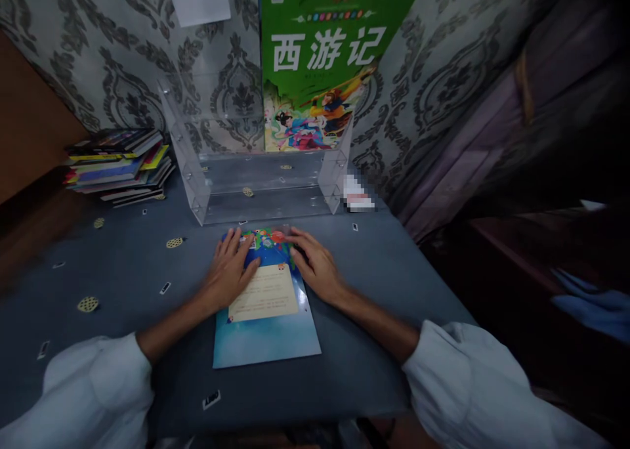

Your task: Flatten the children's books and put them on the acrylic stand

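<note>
A thin blue book (268,337) with a cream text panel lies flat on the grey patterned tablecloth. My left hand (230,270) rests on its upper left part, fingers spread and pointing away from me. At its upper right edge lies my right hand (317,265), fingers apart and slightly bent, touching the cover. Neither hand is wrapped round anything. Just beyond the book stands a clear acrylic rack (266,203) with stepped sides. A green book (315,88) with white Chinese characters stands upright in the rack, on its right side.
At the back left is an untidy stack of books (118,167). A small white and red item (358,196), partly blurred, lies right of the rack. Patterned wallpaper rises behind the table (197,344), with a hanging curtain (453,153) on the right.
</note>
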A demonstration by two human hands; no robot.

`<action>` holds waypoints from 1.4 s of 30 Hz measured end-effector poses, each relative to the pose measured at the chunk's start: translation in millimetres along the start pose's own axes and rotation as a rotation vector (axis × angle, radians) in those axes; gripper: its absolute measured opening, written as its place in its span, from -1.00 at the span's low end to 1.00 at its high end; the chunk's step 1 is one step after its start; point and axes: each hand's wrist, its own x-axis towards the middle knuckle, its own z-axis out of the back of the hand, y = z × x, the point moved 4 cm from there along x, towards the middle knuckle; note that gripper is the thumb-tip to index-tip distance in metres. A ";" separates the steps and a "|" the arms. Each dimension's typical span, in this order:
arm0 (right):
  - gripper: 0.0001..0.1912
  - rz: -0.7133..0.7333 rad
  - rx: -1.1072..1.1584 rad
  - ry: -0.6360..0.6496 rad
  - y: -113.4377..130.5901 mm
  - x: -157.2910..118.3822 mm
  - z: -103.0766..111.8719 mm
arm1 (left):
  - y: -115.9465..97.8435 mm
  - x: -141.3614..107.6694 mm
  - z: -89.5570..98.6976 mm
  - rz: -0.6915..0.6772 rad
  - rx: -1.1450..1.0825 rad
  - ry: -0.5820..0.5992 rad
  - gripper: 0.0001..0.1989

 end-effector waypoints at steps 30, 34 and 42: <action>-0.50 0.070 -0.135 0.210 -9.4 13.2 -4.5 | 1.9 -7.1 13.8 -0.122 0.150 -0.015 -0.35; -0.51 0.055 -0.042 0.186 -13.4 16.3 -1.5 | 2.7 -5.4 12.9 -0.153 0.169 -0.004 -0.33; -0.49 -0.072 0.189 0.147 -21.8 24.5 8.3 | -9.1 25.4 14.6 -0.444 0.076 0.228 -0.25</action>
